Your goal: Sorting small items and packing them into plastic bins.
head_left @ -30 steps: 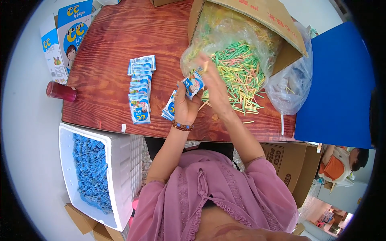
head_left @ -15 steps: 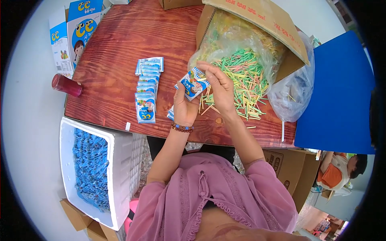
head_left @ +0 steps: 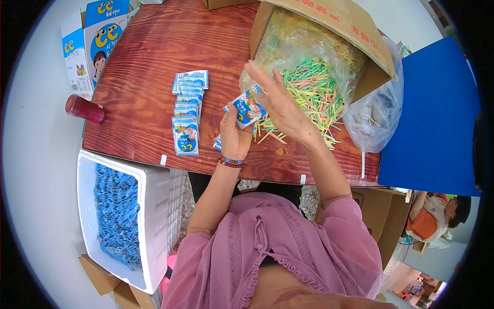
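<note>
My left hand [head_left: 236, 135] is closed on a small blue-and-white candy packet [head_left: 248, 109], its thumb laid over the front. Right beside it my right hand [head_left: 284, 107] is held up with fingers stretched and apart, nothing in it. Behind that hand spreads a heap of thin green, yellow and pink candy sticks [head_left: 315, 82], spilling from a clear plastic bag. An overlapping column of like packets [head_left: 186, 135] lies to the left on the table. Under my left wrist, part of another packet [head_left: 218, 143] peeks out.
A tipped cardboard box [head_left: 329, 18] holds the bag. At left are a red-lidded jar [head_left: 85, 108], printed cartons [head_left: 105, 44] and a white foam box [head_left: 160, 216] full of blue packets. A blue panel [head_left: 437, 118] and another person [head_left: 429, 219] are at right.
My right hand has come off the packet, opened and shifted slightly right with its fingers spread. The left hand keeps the packet in nearly the same place.
</note>
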### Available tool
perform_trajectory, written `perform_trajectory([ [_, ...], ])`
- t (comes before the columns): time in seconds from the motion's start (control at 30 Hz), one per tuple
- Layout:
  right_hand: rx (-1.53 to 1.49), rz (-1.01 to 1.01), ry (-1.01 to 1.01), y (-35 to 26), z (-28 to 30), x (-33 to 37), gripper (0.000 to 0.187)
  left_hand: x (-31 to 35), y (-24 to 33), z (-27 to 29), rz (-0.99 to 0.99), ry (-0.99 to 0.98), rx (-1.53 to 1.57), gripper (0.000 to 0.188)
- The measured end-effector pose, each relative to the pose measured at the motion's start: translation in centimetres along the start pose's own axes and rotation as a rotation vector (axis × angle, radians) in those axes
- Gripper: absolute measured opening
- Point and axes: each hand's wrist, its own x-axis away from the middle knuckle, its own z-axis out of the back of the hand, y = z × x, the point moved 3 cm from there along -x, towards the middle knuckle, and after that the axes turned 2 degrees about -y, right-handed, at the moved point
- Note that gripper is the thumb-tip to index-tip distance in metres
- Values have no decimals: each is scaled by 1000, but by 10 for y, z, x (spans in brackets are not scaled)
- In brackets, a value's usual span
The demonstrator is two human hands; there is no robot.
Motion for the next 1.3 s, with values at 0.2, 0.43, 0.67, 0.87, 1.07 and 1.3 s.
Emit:
perform_trajectory([
  [0.2,18,65,-9,3,-8,2,60,-2,5,10,19,-43,194,37],
  [0.43,-413,-300,160,35,-36,10,12,3,15,14,-4,-109,230,39],
  [0.67,-409,-364,-159,36,-62,-15,13,37,71,22,-267,156,-557,12],
  [0.87,-340,-293,-261,46,-138,-28,18,78,104,53,-594,423,-801,26],
  [1.07,54,-152,-210,53,-180,-35,24,100,118,76,-741,518,-1851,40],
  [1.3,553,-215,-65,76,-84,-2,29,101,117,80,-705,592,-2058,49],
])
